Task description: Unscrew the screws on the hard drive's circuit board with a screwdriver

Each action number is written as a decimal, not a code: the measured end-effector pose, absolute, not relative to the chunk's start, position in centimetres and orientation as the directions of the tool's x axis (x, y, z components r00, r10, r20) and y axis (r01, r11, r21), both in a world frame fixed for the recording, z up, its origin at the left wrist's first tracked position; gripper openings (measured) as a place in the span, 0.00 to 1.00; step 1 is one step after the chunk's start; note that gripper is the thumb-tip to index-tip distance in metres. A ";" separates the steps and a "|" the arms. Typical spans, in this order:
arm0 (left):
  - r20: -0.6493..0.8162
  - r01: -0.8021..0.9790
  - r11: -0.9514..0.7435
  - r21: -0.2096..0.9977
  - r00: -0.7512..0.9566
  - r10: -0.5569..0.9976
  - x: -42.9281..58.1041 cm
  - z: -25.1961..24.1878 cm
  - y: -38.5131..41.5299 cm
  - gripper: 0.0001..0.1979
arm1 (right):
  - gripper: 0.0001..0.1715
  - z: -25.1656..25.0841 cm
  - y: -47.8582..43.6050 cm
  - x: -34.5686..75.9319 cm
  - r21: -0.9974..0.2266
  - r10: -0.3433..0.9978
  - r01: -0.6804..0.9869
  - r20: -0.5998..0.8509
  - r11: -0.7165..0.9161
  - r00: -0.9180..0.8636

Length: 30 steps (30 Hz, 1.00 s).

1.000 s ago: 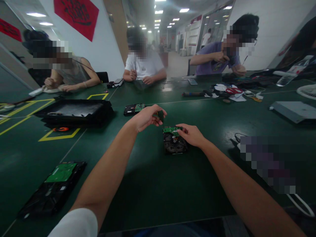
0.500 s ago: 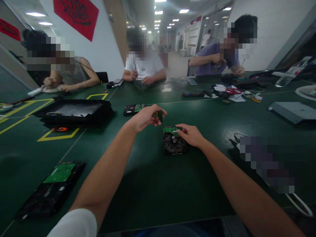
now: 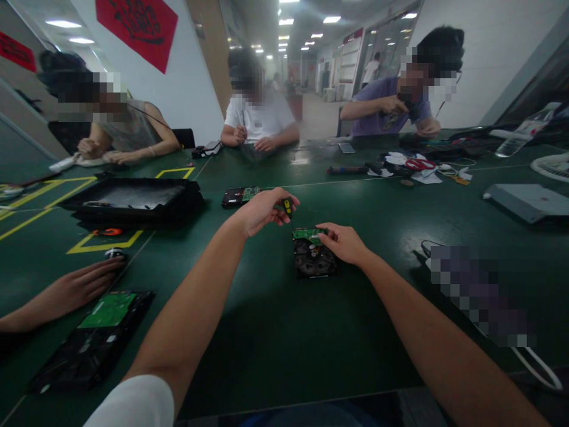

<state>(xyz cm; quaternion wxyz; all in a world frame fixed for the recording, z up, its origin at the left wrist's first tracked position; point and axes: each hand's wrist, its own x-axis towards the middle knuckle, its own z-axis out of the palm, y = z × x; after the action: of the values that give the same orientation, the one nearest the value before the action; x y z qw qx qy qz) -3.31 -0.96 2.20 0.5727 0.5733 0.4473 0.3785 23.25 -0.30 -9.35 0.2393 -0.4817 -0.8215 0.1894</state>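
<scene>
My left hand [image 3: 265, 212] is closed around a small black-and-yellow screwdriver [image 3: 288, 206]. Its thin shaft points down at the far left edge of a hard drive [image 3: 315, 262], which lies with its green circuit board up. Whether the tip sits in a screw is too small to tell. My right hand [image 3: 345, 243] grips the drive's right far side, with thumb and fingers on the board. Beyond my left wrist lies a second hard drive [image 3: 235, 198], partly hidden. A third hard drive [image 3: 95, 338] rests at the lower left.
At the left, a co-worker's hand [image 3: 75, 290] touches a small round silver-and-black object [image 3: 114, 254]. Black trays [image 3: 178, 198] stand beyond it. A power strip [image 3: 480, 296] and a grey box [image 3: 528, 200] are on the right. Several people sit across the table.
A co-worker's hand has come in from the left with the small round object. The screwdriver handle has turned in my left hand, showing its yellow part. My right hand stays in place.
</scene>
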 end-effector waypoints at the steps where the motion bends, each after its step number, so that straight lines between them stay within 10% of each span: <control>1: -0.082 0.069 0.063 0.996 0.316 0.945 -3.3 2.2 -1.0 0.15 | 0.23 -9.3 -0.3 23.2 -0.541 0.883 0.702 0.210 0.463 -0.421; 30: -0.068 0.046 0.055 0.997 0.354 0.933 -3.3 2.5 -1.4 0.14 | 0.22 -9.6 -0.2 23.2 -0.545 0.883 0.698 0.222 0.465 -0.414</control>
<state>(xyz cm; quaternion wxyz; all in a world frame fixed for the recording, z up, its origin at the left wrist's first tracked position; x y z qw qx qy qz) -3.28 -1.43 2.51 0.5886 0.5748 0.4257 0.3767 23.20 -0.18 -9.57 0.2458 -0.4821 -0.8197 0.1879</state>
